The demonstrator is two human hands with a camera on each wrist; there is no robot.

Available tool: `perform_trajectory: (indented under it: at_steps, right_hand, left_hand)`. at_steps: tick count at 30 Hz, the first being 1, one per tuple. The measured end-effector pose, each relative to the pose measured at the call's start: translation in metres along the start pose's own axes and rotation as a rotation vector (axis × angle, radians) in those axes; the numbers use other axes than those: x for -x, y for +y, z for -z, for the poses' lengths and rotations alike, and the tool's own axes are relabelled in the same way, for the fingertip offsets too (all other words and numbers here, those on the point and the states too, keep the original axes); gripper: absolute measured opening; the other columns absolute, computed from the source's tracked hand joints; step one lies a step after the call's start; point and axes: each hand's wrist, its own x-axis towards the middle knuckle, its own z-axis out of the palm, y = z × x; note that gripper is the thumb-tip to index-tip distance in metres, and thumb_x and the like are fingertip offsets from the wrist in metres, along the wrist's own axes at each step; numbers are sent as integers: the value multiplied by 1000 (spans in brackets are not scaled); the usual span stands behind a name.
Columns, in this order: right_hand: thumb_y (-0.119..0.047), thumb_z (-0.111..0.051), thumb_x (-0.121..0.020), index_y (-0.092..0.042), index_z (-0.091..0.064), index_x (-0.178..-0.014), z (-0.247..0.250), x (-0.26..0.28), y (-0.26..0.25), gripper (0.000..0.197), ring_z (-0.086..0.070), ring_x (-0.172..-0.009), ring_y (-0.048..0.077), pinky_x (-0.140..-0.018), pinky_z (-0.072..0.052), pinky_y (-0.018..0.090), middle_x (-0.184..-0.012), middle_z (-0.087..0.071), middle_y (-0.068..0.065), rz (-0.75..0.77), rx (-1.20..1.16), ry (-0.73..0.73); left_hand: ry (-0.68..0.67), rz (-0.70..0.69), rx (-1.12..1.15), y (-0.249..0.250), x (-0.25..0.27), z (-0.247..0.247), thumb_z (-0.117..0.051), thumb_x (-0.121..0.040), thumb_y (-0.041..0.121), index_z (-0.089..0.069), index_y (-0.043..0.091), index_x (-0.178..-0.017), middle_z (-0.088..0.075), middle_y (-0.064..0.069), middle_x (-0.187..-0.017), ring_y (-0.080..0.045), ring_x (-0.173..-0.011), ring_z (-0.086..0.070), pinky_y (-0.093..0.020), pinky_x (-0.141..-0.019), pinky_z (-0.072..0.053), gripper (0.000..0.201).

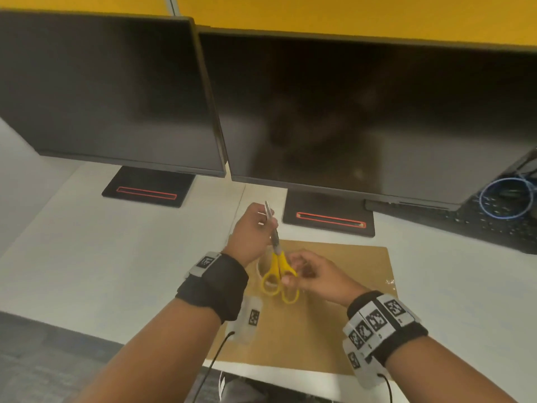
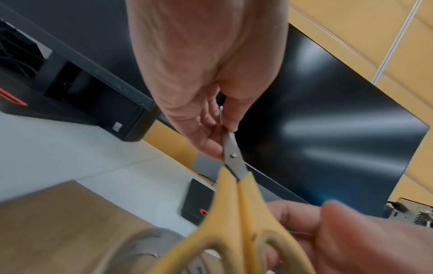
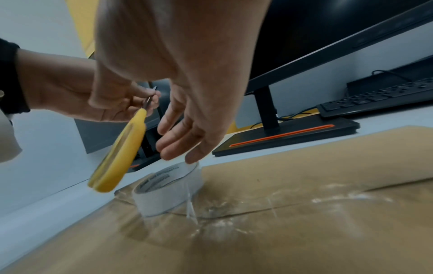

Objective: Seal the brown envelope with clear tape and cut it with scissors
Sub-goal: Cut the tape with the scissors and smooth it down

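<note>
The brown envelope (image 1: 343, 289) lies flat on the white desk, with a shiny wrinkled strip of clear tape (image 3: 269, 207) along its flap seam. On its left part stands the clear tape roll (image 3: 168, 191), still joined to that strip. My left hand (image 1: 261, 223) pinches the yellow-handled scissors (image 1: 277, 269) by their closed blades, handles hanging toward me above the roll. My right hand (image 3: 178, 146) hovers just right of the handles with relaxed, nearly straight fingers and holds nothing. Whether it touches the handles I cannot tell.
Two dark monitors (image 1: 363, 112) stand close behind, their black bases (image 1: 328, 219) with red stripes just beyond the envelope. A black keyboard (image 1: 499, 225) and a blue cable coil (image 1: 507, 199) lie at the right. The desk's front edge (image 1: 87, 333) is near my forearms.
</note>
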Motion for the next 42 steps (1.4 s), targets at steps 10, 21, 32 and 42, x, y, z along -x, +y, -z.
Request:
perform_trajectory:
  at_steps: [10, 21, 32, 42]
  right_hand:
    - [15, -51, -82, -12, -61, -110, 37, 27, 26, 40, -61, -59, 10, -57, -49, 19, -97, -66, 4, -91, -189, 38]
    - [-12, -46, -90, -39, -30, -144, 96, 55, 81, 63, -43, -117, 23, -106, -32, 28, -125, -39, 4, -243, 444, -61]
    - [-20, -54, -82, -42, -53, -127, 86, 60, 73, 50, -56, -98, 24, -82, -47, 33, -112, -51, -3, -37, 830, -152]
    - [-8, -50, -80, -39, -54, -128, 71, 39, 52, 58, -58, -96, 29, -75, -48, 36, -112, -53, 0, -3, 985, -244]
  left_hand:
    - [-122, 9, 52, 9, 15, -60, -51, -97, 16, -45, 8, -109, -59, -9, -99, -14, -79, -60, -21, -65, -53, 16]
    - [-393, -37, -1247, -43, 29, -46, -64, -75, 25, -36, 17, -116, -63, -1, -104, -25, -95, -62, -42, -96, -41, 51]
    - [-510, -183, -1274, -58, 21, -40, -53, -87, 30, -41, 32, -139, -53, -2, -124, -21, -125, -45, -36, -106, -33, 54]
    - [-492, -226, -1254, -57, 13, -42, -53, -87, 35, -49, 32, -134, -54, 1, -123, -20, -117, -52, -33, -98, -42, 47]
